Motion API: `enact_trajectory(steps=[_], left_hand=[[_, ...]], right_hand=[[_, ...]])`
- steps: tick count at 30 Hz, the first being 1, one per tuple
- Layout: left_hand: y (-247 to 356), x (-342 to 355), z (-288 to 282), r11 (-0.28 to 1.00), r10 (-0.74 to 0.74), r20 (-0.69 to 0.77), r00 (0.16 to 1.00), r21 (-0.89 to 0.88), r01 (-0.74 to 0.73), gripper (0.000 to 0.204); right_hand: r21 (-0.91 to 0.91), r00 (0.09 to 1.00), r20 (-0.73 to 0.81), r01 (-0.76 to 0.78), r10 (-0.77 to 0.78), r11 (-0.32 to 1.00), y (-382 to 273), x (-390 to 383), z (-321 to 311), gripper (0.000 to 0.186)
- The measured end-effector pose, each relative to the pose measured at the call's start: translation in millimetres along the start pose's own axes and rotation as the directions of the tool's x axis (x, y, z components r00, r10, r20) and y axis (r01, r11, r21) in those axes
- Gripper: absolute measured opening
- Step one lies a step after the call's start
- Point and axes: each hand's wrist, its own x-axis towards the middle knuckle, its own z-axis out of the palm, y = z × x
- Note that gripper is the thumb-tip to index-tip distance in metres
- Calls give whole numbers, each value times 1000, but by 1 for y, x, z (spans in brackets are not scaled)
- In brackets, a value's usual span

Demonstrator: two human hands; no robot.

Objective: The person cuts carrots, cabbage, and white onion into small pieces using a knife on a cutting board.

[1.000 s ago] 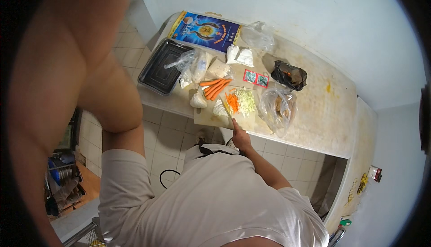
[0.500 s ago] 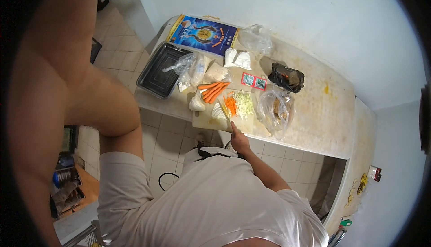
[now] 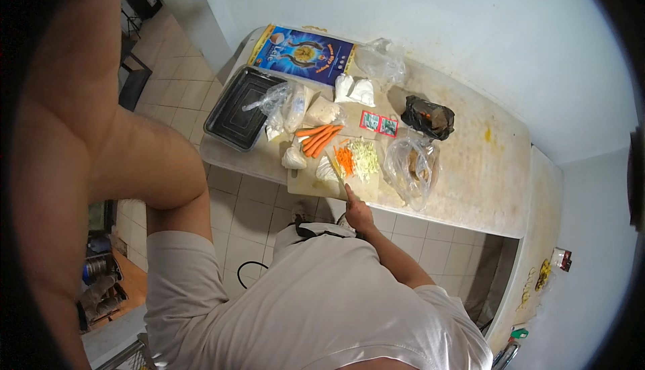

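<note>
My right hand (image 3: 359, 214) is closed round a kitchen knife (image 3: 336, 170) at the front edge of the white cutting board (image 3: 309, 184), index finger stretched along it. Its blade lies beside a pale, whitish piece (image 3: 325, 169), of a kind I cannot make out. Shredded carrot (image 3: 344, 161) and a pile of shredded cabbage (image 3: 365, 159) sit to the right of the blade. Several whole carrots (image 3: 318, 140) lie just behind. My left arm is raised, and my left hand (image 3: 57, 135) looms very large at the left rim, its fingers cut off or unclear.
A black tray (image 3: 238, 108) stands at the table's left end beside bagged food (image 3: 297, 106). Behind are a blue printed bag (image 3: 301, 54) and white packets (image 3: 354, 90). Red-edged sachets (image 3: 379, 123), a black plastic bag (image 3: 428, 118) and a clear bag (image 3: 411, 172) lie rightward.
My raised left arm has shifted slightly left, uncovering more floor and a dark object at upper left. My right hand and the knife stay in nearly the same place.
</note>
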Motion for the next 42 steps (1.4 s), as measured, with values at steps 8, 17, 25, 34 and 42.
enact_trajectory(steps=[8,17,25,34,42], left_hand=[[-21,-10,68,1000,9,-22,1000,-27,-10,76],[-23,-6,74,1000,13,-47,999,-28,-14,75],[-25,-3,66,999,17,-76,997,-45,-20,74],[-28,-9,74,998,20,-112,994,-61,-27,73],[-25,-9,64,997,18,-139,990,-70,-27,72]], right_hand=[[65,999,-39,-10,13,998,-3,0,-6,62],[51,1000,-15,-3,4,999,-6,-3,-8,63],[65,999,-46,10,-7,998,-2,-1,-4,61],[46,997,-78,31,-27,998,-3,-2,-6,61],[29,998,40,-53,52,998,-8,-4,-10,62]])
